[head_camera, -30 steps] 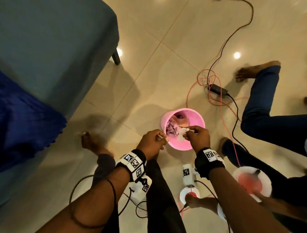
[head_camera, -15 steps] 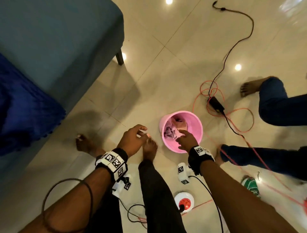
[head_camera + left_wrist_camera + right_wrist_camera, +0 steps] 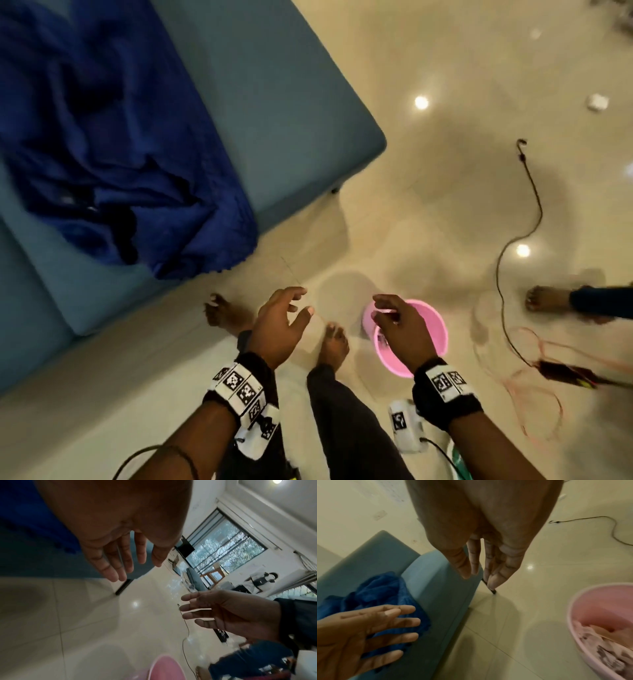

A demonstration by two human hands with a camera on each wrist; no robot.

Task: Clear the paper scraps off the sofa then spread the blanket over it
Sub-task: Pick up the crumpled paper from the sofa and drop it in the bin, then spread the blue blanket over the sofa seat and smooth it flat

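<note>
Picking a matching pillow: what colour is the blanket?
Deep blue blanket; the head view shows it best.

Head view looks steeply down, teal upholstered sofa [image 3: 274, 102] upper left. Both wrist views sit close behind palms, facing along fingers toward sofa; both share sofa and pink plastic bucket [image 3: 583, 609].

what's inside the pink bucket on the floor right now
Crumpled paper scraps lie inside the pink bucket. Its bottom is covered by them, and in the head view the right hand hides part of the inside.
</note>
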